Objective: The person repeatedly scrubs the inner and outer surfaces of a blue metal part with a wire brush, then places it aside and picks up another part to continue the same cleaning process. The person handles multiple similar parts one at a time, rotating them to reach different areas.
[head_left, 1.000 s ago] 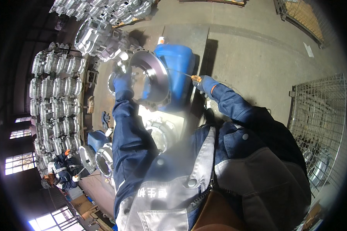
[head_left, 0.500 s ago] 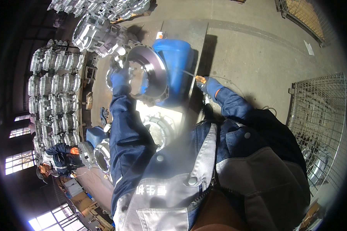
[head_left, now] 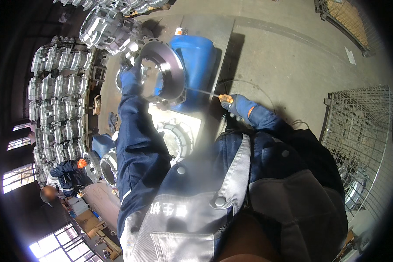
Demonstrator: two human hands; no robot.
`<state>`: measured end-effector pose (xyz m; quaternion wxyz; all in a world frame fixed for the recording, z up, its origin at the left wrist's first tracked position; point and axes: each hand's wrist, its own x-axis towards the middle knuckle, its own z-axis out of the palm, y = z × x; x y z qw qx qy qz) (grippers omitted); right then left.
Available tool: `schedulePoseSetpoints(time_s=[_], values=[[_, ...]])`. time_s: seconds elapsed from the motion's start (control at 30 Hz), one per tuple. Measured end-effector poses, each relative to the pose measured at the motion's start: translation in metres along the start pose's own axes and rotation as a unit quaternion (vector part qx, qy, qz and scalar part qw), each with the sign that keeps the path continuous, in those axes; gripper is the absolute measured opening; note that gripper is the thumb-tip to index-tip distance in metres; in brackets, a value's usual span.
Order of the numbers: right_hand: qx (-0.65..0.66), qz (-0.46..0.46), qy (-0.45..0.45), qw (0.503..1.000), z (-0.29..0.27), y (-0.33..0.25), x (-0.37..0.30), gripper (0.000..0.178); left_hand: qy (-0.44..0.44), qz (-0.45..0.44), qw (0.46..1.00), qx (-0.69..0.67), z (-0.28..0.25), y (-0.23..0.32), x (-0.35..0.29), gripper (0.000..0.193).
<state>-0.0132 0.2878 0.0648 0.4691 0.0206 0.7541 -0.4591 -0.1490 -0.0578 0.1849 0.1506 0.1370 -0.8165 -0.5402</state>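
A round metal housing [head_left: 175, 72] with a wide open bore stands tilted on the workbench, against a blue plastic drum [head_left: 201, 65]. My left hand [head_left: 130, 77], in a blue glove, closes on the housing's left side; its fingertips are partly hidden among the metal. In my gloved right hand [head_left: 242, 106] is an orange-handled tool [head_left: 225, 98] with a long thin shaft. That shaft points left, its tip at the housing's lower right rim; whether it touches cannot be seen. Nearer my body, a second ring-shaped casting [head_left: 179, 137] lies on a bright sheet.
Stacked castings [head_left: 59, 91] line the left side, and a large housing [head_left: 107, 28] stands at the far left. Another person [head_left: 67, 174] works beside a casting at lower left. A wire cage [head_left: 358, 135] stands on the right. A thin hose [head_left: 266, 94] curves across the floor behind my right hand.
My right hand and the tool have come lower relative to the housing, and the shaft now reaches its lower right rim. My left hand stays on the housing. The whole view has shifted slightly.
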Motion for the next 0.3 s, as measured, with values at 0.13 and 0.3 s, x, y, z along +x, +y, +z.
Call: schedulePoseSetpoints(time_s=[0.13, 0.3], values=[[0.205, -0.038, -0.001, 0.978, 0.013, 0.017, 0.004, 0.043, 0.009, -0.015, 1.000, -0.001, -0.001, -0.012, 0.007, 0.068], [-0.021, -0.076, 0.006, 0.997, 0.001, 0.007, -0.057, 0.046, -0.029, 0.032, 0.997, 0.059, -0.008, -0.025, 0.017, 0.081]])
